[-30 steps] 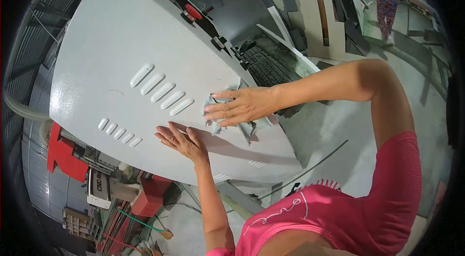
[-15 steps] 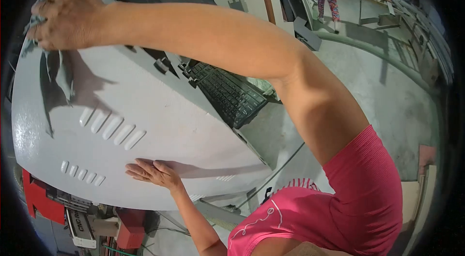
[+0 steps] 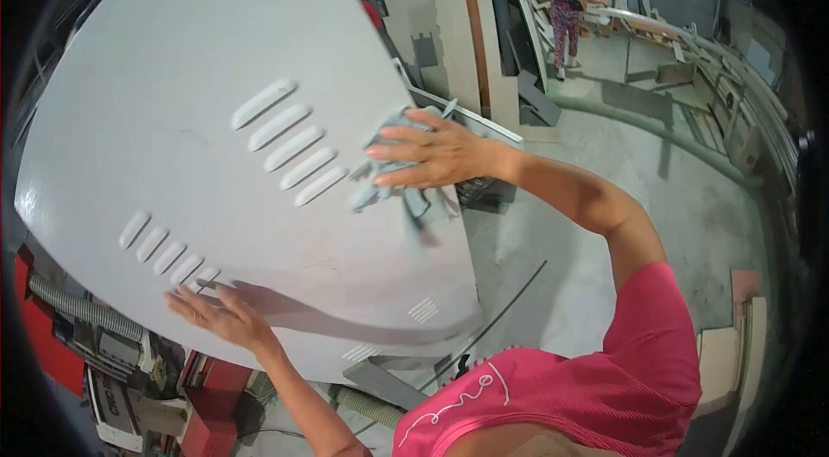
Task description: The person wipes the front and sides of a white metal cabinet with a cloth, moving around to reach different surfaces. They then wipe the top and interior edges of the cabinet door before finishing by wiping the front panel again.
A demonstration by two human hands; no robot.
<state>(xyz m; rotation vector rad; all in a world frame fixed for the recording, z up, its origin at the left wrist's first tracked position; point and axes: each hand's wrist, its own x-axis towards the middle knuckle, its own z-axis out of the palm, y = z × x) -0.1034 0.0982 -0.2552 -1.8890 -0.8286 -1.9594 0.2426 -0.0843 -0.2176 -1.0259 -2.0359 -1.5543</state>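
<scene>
Right hand (image 3: 436, 156): holds a bunched cloth (image 3: 386, 189) against the grey panel (image 3: 173, 68), just right of its upper vent slots (image 3: 289, 142).
Left hand (image 3: 218, 316): open, flat on the panel's lower edge.

A bright pink, finely ribbed, short-sleeved knit top (image 3: 622, 388) is being worn. White cursive lettering (image 3: 462, 396) is being displayed across its chest. The upper arm is being covered by the ribbed pink sleeve (image 3: 661, 310); the left hand (image 3: 216, 314) and the right hand (image 3: 432, 155) are being left bare.
</scene>
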